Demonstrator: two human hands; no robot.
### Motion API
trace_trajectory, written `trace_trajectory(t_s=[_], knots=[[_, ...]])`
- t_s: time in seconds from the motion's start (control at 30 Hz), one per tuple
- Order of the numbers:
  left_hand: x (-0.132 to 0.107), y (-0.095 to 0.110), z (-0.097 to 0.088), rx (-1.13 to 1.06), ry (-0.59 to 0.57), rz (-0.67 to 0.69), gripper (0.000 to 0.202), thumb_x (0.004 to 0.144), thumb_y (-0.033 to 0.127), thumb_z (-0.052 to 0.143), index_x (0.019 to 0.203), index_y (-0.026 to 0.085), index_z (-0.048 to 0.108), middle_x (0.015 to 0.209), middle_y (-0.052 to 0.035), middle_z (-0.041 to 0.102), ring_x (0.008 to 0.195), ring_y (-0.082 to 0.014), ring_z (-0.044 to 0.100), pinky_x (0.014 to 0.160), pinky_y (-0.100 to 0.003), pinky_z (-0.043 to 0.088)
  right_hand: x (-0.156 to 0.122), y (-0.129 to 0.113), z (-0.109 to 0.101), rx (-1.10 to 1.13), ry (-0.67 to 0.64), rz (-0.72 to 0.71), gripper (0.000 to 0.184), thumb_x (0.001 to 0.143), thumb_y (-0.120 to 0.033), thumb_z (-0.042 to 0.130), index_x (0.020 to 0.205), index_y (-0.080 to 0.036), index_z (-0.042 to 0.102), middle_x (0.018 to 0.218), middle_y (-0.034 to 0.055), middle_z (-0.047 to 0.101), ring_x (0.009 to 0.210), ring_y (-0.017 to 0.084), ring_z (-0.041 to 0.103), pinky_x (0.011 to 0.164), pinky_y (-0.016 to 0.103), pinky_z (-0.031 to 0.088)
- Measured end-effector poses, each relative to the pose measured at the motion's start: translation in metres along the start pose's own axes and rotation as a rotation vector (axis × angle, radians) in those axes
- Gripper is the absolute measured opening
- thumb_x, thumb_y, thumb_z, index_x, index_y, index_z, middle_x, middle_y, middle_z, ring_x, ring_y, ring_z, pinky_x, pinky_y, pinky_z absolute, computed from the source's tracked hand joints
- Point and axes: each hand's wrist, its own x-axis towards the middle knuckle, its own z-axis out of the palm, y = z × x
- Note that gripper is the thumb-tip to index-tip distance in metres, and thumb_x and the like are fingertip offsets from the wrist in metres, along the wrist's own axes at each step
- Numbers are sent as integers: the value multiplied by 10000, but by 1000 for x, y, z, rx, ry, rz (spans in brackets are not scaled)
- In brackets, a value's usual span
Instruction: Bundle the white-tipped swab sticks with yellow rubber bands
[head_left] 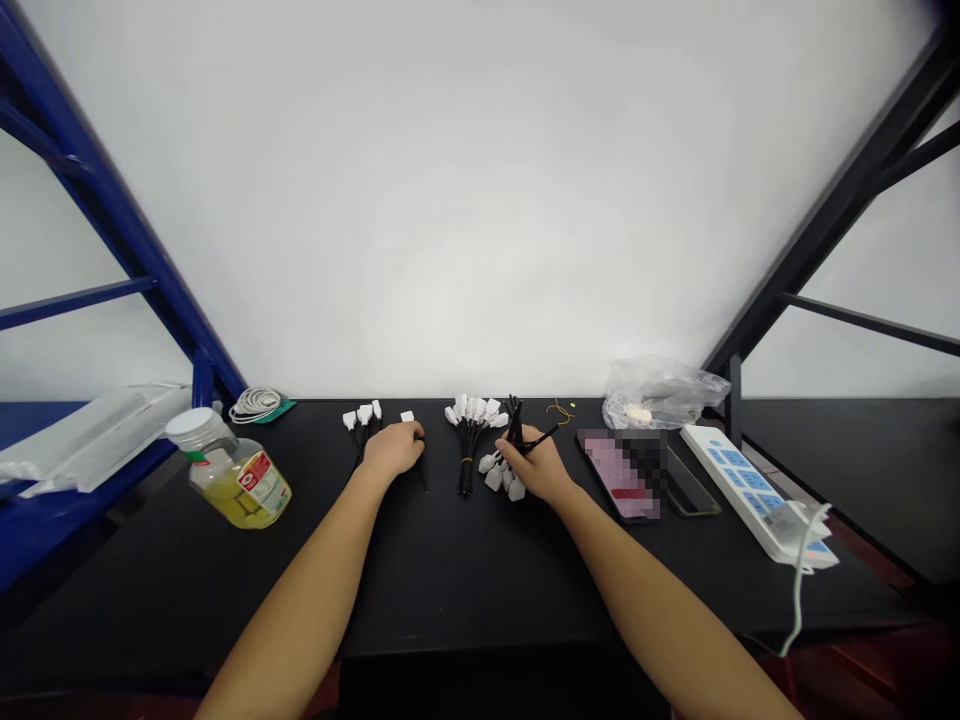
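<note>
- One blue steel frame [97, 200] rises at far left. On the black desk [465, 585] nearby, a white-lidded jar of yellow liquid [238, 485] lies tilted, with a coil of white cable [255, 405] behind it.
- A small group of black leads with white plugs [361, 425] lies near the far edge, plugs away from the person and tails toward them.
- The left hand [394, 448] rests palm-down beside a lone white plug [407, 416]. Its grip is curled over a thin black lead [424, 482]; whether it pinches that lead is hidden.
- A fanned bundle of leads [471, 455], bound by a yellow tie [466, 461], lies lengthwise toward the person.
- The right hand [536, 465] has its grip pressed together, pinching a clump of leads [514, 425]. Their stems angle upward, and their white plugs [496, 476] sit low.
- The leads look light and flexible, so the firm spot is probably just behind a plug.
- Farther right lie a yellow wire twist [561, 411], a clear plastic bag [660, 395], a pixelated phone [622, 475] and a white power strip [750, 490].
</note>
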Motion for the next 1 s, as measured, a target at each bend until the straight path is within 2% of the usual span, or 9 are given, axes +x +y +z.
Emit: trace_trajectory(t_s=[0.07, 0.2, 0.4, 0.57, 0.67, 0.73, 0.83, 0.93, 1.0], knots=[[1, -3, 0, -9, 10, 29, 274, 858, 254, 502, 1019, 271, 722, 1120, -80, 726, 1025, -272, 678, 837, -351, 508, 0, 0, 0, -2, -4, -3, 226, 950, -386, 555, 816, -216, 621, 772, 52, 676, 752, 210, 635, 700, 334, 483], [5, -12, 1, -20, 33, 127, 264, 864, 216, 522, 1015, 259, 734, 1193, -77, 660, 1050, -238, 652, 900, -331, 497, 1, 1, 1, -6, -3, -5, 223, 949, -381, 554, 817, -217, 626, 775, 55, 686, 753, 210, 640, 699, 334, 494], [3, -12, -3, 25, 14, 202, 136, 827, 251, 628, 894, 256, 747, 1145, -85, 580, 1088, -255, 598, 956, -348, 474, 0, 1, 1, 11, 6, -9, 251, 953, -412, 548, 813, -222, 633, 773, 63, 691, 763, 222, 644, 726, 358, 512], [-4, -14, -14, -4, -74, 330, 95, 798, 214, 634, 797, 238, 725, 1092, -77, 578, 988, -238, 609, 907, -338, 468, 0, 1, 1, 20, 15, 6, 274, 948, -445, 550, 817, -222, 642, 786, 72, 703, 765, 226, 639, 727, 367, 519], [-6, -21, -22, -63, -72, 315, 109, 840, 214, 574, 821, 235, 680, 984, -52, 622, 853, -202, 619, 813, -317, 465, -1, 1, 1, 17, 24, 30, 286, 945, -454, 550, 811, -219, 641, 782, 68, 704, 748, 221, 635, 704, 350, 516], [-5, -25, -27, -106, 1, 255, 117, 879, 235, 529, 864, 241, 645, 861, -28, 641, 780, -197, 606, 749, -314, 451, -1, 1, 2, 13, 41, 53, 287, 946, -452, 546, 810, -218, 641, 773, 63, 702, 733, 218, 635, 675, 332, 507], [-3, -19, -29, -302, 234, 192, 137, 913, 312, 511, 946, 234, 619, 830, -19, 663, 766, -191, 600, 722, -307, 450, 0, 1, 3, -3, 69, 82, 281, 944, -438, 546, 800, -219, 647, 761, 60, 701, 730, 223, 645, 654, 323, 495], [-3, 6, -20, -702, 433, 178, 253, 892, 393, 555, 1029, 192, 623, 871, -34, 680, 702, -154, 593, 676, -278, 474, 0, 2, 2, 1, 67, 77, 291, 947, -442, 543, 797, -217, 651, 762, 63, 703, 732, 224, 645, 660, 328, 494], [-9, 30, -9, -910, 416, 203, 314, 857, 435, 606, 1018, 167, 644, 797, -26, 668, 629, -134, 575, 610, -257, 471, 0, 2, 1, 22, 49, 57, 312, 953, -460, 536, 802, -210, 648, 757, 62, 697, 726, 217, 634, 667, 329, 497]])
